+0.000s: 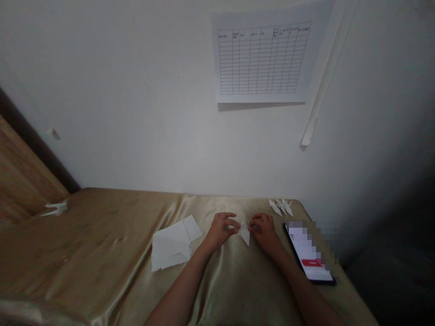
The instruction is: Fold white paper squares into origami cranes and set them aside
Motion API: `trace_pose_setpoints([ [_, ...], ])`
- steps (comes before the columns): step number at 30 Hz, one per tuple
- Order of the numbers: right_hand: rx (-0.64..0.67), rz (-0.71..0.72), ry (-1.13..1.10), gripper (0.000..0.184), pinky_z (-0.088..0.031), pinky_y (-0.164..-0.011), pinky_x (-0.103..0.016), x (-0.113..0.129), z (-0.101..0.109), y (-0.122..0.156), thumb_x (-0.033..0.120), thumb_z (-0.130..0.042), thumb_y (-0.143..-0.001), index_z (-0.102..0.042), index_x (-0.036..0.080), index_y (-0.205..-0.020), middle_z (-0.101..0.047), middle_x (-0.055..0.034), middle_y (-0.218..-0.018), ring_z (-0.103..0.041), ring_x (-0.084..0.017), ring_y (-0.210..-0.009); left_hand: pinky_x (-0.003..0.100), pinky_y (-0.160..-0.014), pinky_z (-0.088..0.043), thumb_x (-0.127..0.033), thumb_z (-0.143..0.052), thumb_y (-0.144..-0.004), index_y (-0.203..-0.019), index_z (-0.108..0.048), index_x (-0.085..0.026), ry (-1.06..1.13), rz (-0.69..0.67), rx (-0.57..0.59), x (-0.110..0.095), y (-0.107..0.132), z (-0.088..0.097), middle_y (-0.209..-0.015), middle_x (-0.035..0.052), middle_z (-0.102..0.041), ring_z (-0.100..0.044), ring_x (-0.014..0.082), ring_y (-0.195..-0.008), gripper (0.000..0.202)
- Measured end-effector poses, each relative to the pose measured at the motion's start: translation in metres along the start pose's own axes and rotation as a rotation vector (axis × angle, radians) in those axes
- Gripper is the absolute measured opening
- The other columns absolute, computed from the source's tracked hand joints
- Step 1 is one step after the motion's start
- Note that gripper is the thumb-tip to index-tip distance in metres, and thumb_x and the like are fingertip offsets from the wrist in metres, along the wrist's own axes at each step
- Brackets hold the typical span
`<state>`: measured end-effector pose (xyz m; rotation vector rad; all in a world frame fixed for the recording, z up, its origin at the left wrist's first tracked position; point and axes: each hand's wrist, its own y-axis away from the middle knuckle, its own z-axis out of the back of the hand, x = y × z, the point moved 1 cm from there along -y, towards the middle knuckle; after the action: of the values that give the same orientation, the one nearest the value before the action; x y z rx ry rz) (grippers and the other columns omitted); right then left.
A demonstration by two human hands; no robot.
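Observation:
A small folded white paper piece (244, 233) lies on a table covered with shiny gold cloth (112, 244). My left hand (221, 227) pinches its left side with curled fingers. My right hand (263, 228) pinches its right side the same way. Both forearms reach in from the bottom edge. The paper is pointed at its lower end and partly hidden by my fingertips.
A loose stack of white paper sheets (173, 244) lies left of my hands. Several finished folded paper pieces (281, 206) sit at the table's back right. A lit phone (309, 253) lies at the right edge. Another folded piece (56, 208) rests far left. A printed grid sheet (263, 59) hangs on the wall.

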<state>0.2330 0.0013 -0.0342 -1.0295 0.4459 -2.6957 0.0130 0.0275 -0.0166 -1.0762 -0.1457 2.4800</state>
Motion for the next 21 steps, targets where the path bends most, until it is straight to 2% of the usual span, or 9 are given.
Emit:
trace_pose_setpoints([
  [6, -0.009, -0.003, -0.014, 0.013, -0.040, -0.110, -0.046, -0.0017, 0.0024, -0.0005, 0.024, -0.065, -0.088, -0.077, 0.025, -0.091, -0.066, -0.0101, -0.118, -0.051, -0.029, -0.122, 0.047, -0.116, -0.038, -0.022, -0.090, -0.073, -0.088, -0.085, -0.030, -0.021, 0.005, 0.042, 0.0020, -0.0008, -0.0016, -0.130, 0.0049, -0.074, -0.062, 0.0293, -0.128, 0.018],
  [13, 0.022, 0.014, -0.059, 0.011, -0.039, -0.110, -0.044, 0.0020, -0.0047, 0.0012, 0.024, -0.065, -0.087, -0.076, 0.024, -0.089, -0.066, -0.0087, -0.115, -0.051, -0.028, -0.122, 0.046, -0.114, -0.041, -0.027, -0.091, -0.073, -0.090, -0.084, -0.029, -0.069, 0.024, 0.056, -0.0019, -0.0002, -0.0034, -0.129, 0.0047, -0.074, -0.064, 0.0287, -0.126, 0.019],
  [21, 0.011, 0.015, -0.080, 0.012, -0.039, -0.111, -0.045, 0.0062, 0.0002, 0.0021, 0.024, -0.061, -0.089, -0.073, 0.023, -0.090, -0.066, -0.0095, -0.116, -0.051, -0.028, -0.121, 0.045, -0.112, -0.045, -0.025, -0.084, -0.080, -0.094, -0.083, -0.028, -0.096, -0.001, 0.012, -0.0034, 0.0007, -0.0061, -0.125, 0.0048, -0.076, -0.067, 0.0282, -0.122, 0.015],
])
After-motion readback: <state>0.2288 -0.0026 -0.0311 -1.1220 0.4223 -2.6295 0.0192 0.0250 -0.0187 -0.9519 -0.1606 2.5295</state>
